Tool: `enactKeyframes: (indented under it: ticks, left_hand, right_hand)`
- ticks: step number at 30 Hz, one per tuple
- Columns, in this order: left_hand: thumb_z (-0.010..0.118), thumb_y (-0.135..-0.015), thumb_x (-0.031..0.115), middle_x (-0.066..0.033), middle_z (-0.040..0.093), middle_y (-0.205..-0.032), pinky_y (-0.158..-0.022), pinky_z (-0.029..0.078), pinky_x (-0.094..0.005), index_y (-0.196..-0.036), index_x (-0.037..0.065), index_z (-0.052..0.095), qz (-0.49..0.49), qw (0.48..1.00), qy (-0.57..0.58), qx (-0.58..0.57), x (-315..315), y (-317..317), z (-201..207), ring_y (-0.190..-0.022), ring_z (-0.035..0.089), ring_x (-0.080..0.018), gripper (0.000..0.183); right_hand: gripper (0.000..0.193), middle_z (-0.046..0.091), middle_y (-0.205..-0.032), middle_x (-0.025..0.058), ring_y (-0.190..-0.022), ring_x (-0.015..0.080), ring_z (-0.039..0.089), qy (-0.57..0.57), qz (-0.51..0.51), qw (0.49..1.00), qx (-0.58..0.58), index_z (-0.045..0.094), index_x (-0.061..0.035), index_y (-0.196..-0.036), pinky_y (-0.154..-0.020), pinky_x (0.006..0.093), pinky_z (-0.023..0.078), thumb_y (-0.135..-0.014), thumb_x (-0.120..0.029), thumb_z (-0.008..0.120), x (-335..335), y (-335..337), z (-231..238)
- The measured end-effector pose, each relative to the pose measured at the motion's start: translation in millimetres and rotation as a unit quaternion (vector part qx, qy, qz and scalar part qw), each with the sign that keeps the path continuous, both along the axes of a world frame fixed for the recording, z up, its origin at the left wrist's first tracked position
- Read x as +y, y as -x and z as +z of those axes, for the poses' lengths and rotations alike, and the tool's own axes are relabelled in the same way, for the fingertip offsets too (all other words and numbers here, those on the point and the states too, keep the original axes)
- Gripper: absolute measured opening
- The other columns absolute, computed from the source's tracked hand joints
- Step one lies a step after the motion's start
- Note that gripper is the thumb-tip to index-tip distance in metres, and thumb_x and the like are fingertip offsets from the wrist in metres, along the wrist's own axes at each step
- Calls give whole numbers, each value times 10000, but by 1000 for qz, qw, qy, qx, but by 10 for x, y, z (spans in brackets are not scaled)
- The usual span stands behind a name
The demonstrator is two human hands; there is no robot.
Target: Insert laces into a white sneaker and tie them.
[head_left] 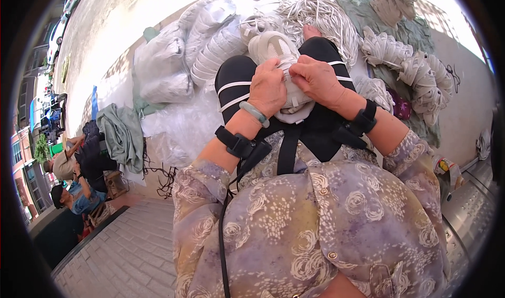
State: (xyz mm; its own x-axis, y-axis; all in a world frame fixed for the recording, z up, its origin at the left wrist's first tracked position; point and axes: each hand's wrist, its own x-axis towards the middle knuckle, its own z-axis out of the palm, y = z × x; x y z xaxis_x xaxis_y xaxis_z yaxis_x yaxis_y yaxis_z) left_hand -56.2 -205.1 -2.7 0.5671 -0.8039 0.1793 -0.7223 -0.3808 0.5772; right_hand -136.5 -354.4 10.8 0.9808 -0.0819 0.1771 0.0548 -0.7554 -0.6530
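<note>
A pale off-white sneaker (271, 43) rests between my knees, its mesh toe pointing away from me. My left hand (268, 87), with a pale green bangle at the wrist, is closed on the left side of the shoe's upper. On the right side, my right hand (318, 82) is pinched over the lacing area, thumb and forefinger together. Whatever those fingertips hold is hidden. Both hands are almost touching above the tongue. White bands (234, 103) cross the black trousers on both legs.
Beyond my knees lies a heap of white shoelaces (326, 22). Wrapped white bundles (165, 61) lie to the left, tied off-white bundles (421, 69) to the right on green cloth (368, 14). A grey-green garment (122, 135) and two seated people (84, 193) are further left.
</note>
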Motion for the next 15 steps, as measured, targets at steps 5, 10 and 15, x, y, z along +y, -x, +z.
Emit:
enactKeyframes:
  ticks: [5,10,15]
  left_hand:
    - [538,-730,38,-225,516,-1101,-847,413,-417,-823,-29,569,30,999,27,-33,-80,78,-73,-973,500,-395,119]
    - [547,-730,48,-222,534,-1085,-835,427,-411,-830,-27,575,35,998,41,-41,-74,74,-74,-966,514,-391,128]
    - [562,-686,74,-212,537,-1108,-833,438,-402,-698,-1,564,5,1000,-6,5,14,17,38,-958,533,-383,76]
  right_hand:
    - [72,541,-775,80,-722,283,578,41,18,999,0,604,-93,-786,-612,373,460,-731,-111,561,-8,-35,-8]
    - [88,538,-792,92,-721,276,583,100,42,994,4,597,-85,-786,-602,368,461,-710,-85,552,21,-68,-28]
    - [64,514,-765,113,-717,310,564,195,37,980,17,528,-61,-757,-600,401,437,-699,-51,552,-167,96,156]
